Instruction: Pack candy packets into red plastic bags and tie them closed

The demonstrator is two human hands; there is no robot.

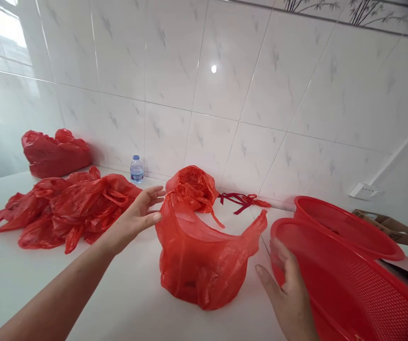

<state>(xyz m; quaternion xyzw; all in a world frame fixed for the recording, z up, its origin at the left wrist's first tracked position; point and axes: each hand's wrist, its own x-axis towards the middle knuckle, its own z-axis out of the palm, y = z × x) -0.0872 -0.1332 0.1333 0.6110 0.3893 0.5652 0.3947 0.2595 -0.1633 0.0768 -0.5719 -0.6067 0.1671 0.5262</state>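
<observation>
A red plastic bag point(207, 265) stands on the white table in front of me, its mouth open and its two handles raised. Something dark shows faintly through its lower part, too dim to name. My left hand point(143, 208) is at the bag's left side near that handle, fingers apart and nothing in them. On the other side, my right hand point(287, 284) hovers between the bag and a red perforated basket point(332, 274), its thumb and fingers spread. Its fingertips are slightly blurred.
Crumpled red bags point(79, 203) lie at left, a filled red bag point(55, 151) behind them. A small water bottle point(137, 169), a bunched red bag point(193, 187) and dark red ribbons point(241, 199) sit along the tiled wall. A second red basket point(346, 227) and cardboard box point(392, 227) are at right.
</observation>
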